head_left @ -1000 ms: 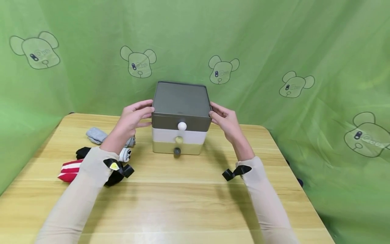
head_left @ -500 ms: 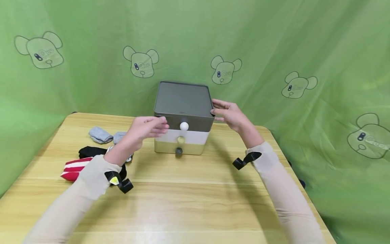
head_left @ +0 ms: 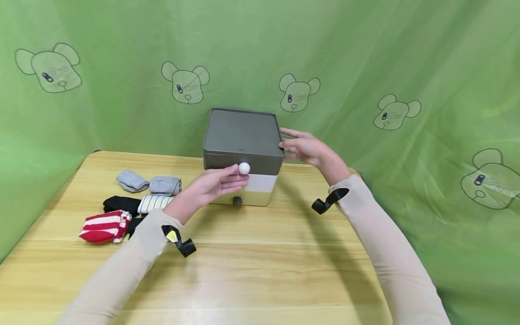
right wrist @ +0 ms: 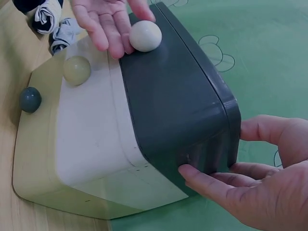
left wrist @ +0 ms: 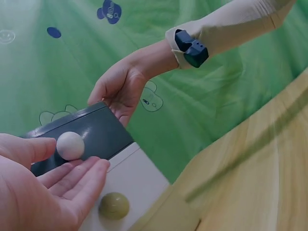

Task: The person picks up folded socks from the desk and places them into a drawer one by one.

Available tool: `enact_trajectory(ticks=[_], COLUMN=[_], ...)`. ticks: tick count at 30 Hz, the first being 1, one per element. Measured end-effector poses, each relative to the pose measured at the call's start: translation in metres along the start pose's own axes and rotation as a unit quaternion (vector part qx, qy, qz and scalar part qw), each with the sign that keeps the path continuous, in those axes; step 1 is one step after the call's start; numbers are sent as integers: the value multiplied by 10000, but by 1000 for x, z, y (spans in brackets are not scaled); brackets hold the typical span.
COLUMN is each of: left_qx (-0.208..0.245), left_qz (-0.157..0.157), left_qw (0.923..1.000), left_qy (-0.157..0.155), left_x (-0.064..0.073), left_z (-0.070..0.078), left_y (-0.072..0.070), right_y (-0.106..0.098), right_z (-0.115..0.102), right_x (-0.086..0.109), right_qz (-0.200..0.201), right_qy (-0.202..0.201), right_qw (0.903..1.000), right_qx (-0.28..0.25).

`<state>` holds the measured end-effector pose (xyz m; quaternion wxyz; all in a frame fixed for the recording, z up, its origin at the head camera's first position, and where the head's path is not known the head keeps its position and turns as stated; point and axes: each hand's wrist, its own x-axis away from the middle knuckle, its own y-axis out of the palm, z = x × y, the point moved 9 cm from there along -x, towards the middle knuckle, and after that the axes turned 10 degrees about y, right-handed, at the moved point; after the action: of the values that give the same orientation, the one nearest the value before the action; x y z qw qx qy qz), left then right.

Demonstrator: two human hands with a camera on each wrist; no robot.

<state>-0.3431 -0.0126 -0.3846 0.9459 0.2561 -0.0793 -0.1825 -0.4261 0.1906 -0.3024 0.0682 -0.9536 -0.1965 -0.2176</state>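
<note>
A small three-drawer box (head_left: 243,131) stands on the table, its top drawer dark grey, the middle one white (head_left: 262,183) and the lowest beige. My left hand (head_left: 207,185) is at the front, with thumb and straight fingers on either side of the white knob (left wrist: 70,146); the thumb tip comes right up to it. An olive knob (right wrist: 77,70) and a dark grey knob (head_left: 237,201) mark the lower drawers. At the box's right side is my right hand (head_left: 306,149). Its thumb touches the top edge and its extended fingers rest on the dark side wall.
Rolled socks lie at the table's left: two grey rolls (head_left: 164,185), a black one (head_left: 121,205), a white striped one (head_left: 153,203) and a red-and-white striped one (head_left: 104,227). A green curtain (head_left: 341,54) hangs behind the wooden table (head_left: 243,271).
My left hand has left the box's left side and moved right and down to the white knob at the front. The right hand stays at the right side. The drawers look unchanged.
</note>
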Motion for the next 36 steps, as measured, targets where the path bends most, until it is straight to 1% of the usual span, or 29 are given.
enact_trajectory(ticks=[4, 6, 8, 13, 19, 22, 28, 36], left_qx=[662, 901, 1041, 1217, 1450, 1560, 1675, 1806], left_qz=[5, 82, 154, 303, 359, 276, -14, 13], left_qw=[9978, 9958, 9942, 9919, 9887, 9873, 9859, 9836], left_qy=[-98, -167, -205, -178, -101, -101, -23, 19], left_x=[-3, -4, -5, -6, -7, -8, -9, -10], left_z=[-6, -9, -11, -14, -17, -20, -20, -23], left_y=[4, 5, 6, 6, 7, 8, 12, 10], right_y=[-2, -2, -2, -2, -3, -2, -3, 0], right_z=[-2, -3, -2, -1, -1, -1, -2, -4], right_x=[-3, -3, -3, -3, -1, 0, -3, -2], right_qz=[-111, -184, -254, -275, -273, -232, -147, -125], right_qy=[98, 94, 109, 150, 231, 282, 435, 501], right_qw=[9997, 9994, 9991, 9986, 9977, 9982, 9988, 9987], right_qx=[-191, -276, -328, -418, -571, -481, -176, 9])
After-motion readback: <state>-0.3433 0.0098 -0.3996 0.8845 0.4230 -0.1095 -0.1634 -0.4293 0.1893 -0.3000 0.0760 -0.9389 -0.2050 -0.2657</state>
